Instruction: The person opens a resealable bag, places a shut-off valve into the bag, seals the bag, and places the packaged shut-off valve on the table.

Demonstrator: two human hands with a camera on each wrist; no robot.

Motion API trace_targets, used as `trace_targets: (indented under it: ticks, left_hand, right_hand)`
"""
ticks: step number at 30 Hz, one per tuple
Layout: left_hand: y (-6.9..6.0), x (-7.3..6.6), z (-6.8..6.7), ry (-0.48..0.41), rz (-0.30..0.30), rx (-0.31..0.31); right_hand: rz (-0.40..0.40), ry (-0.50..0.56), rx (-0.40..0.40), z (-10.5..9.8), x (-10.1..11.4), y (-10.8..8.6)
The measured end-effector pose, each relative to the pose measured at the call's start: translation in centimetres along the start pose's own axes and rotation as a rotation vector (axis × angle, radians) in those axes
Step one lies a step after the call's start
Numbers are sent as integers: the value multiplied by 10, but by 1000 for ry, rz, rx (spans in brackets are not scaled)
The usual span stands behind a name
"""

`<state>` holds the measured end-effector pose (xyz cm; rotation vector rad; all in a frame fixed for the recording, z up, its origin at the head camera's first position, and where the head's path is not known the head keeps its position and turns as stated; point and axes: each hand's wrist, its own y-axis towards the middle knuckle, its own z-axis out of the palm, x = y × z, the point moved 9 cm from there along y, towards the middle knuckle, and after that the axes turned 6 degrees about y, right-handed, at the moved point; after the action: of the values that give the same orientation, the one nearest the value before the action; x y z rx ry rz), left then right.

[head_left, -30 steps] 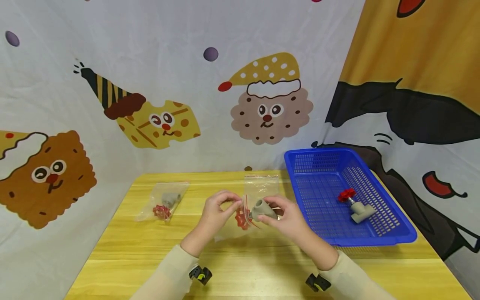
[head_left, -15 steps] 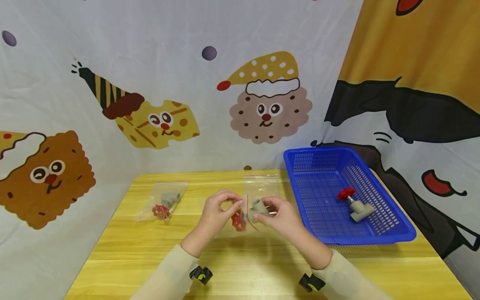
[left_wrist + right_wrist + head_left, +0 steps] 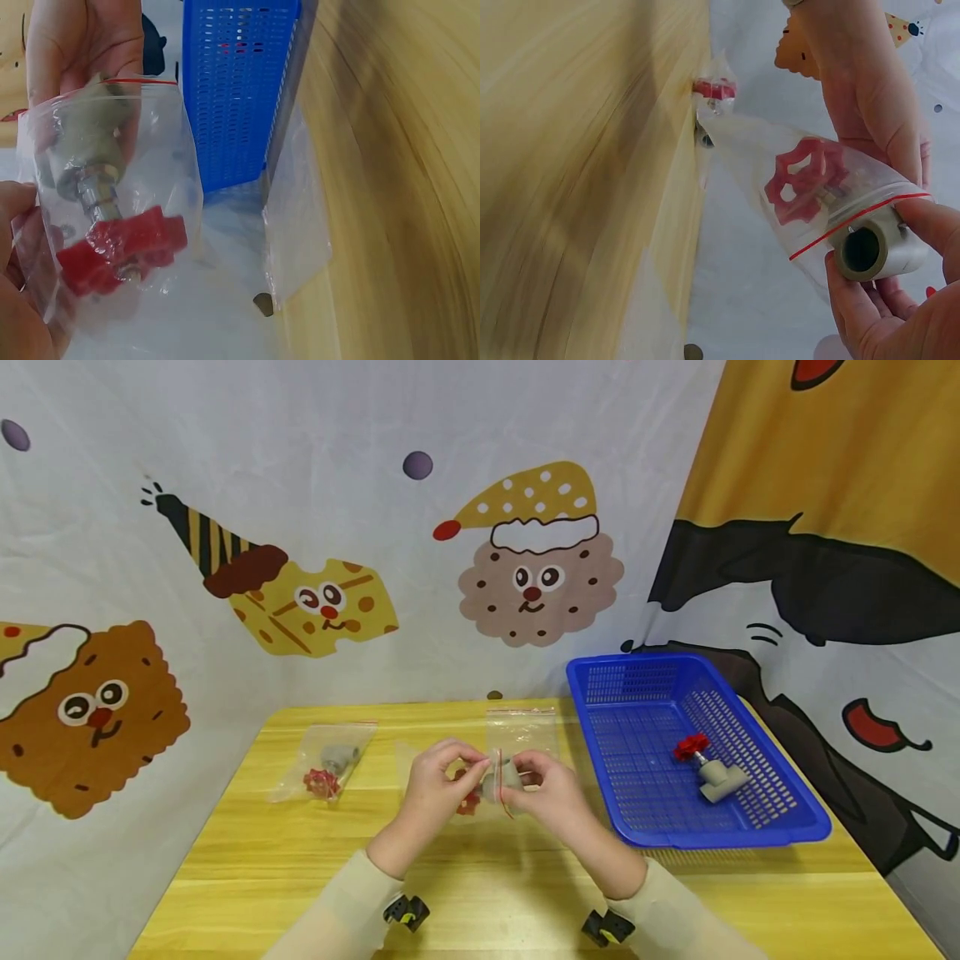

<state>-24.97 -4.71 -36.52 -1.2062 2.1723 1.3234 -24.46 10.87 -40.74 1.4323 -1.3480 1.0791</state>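
Note:
My left hand [image 3: 438,787] pinches the mouth of a clear zip bag [image 3: 169,172] that has a red seal line. Inside the bag is the red handwheel [image 3: 124,247] of a valve, with its metal stem. The valve's grey tee-shaped body [image 3: 900,251] lies mostly within the bag in the left wrist view. In the right wrist view its round open end shows at the bag's mouth. The fingers and thumb of my right hand [image 3: 553,795] grip that grey body from the right, near the red line. Both hands are raised above the wooden table [image 3: 480,893].
A blue basket [image 3: 720,841] at the right holds another grey valve [image 3: 722,781] with a red handwheel. At the left lies a bagged valve [image 3: 330,772]. Behind my hands a flat clear bag [image 3: 525,727] lies on the table. A printed cloth [image 3: 420,635] hangs behind.
My right hand has moved left, pushing the grey valve body deeper into the bag. The red handwheel has shifted left behind my left fingers. My left hand has hardly moved.

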Motion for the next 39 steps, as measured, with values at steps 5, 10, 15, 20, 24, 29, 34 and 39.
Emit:
trace_targets:
  ticks: [5, 10, 15, 20, 24, 29, 34, 39]
  left_hand:
    - [-1, 0, 0, -40, -22, 14]
    - [-2, 1, 2, -75, -40, 21]
    - [-3, 4, 3, -100, -82, 32]
    - [-2, 5, 1, -108, -83, 26]
    - [0, 2, -6, -48, -23, -26]
    - [1, 1, -14, -24, 10, -73]
    - [1, 5, -19, -34, 5, -99]
    - [3, 6, -24, -72, -1, -127]
  right_hand:
    - [17, 17, 33, 8, -2, 2]
    - [35, 15, 47, 15, -6, 2]
    - [29, 32, 41, 18, -6, 1]
    - [24, 74, 56, 21, -7, 1]
    - [2, 97, 93, 24, -8, 1]
    - [-39, 81, 159, 27, -11, 0]
    - [-96, 27, 208, 27, -9, -2]
    - [-195, -10, 221, 24, -2, -5]
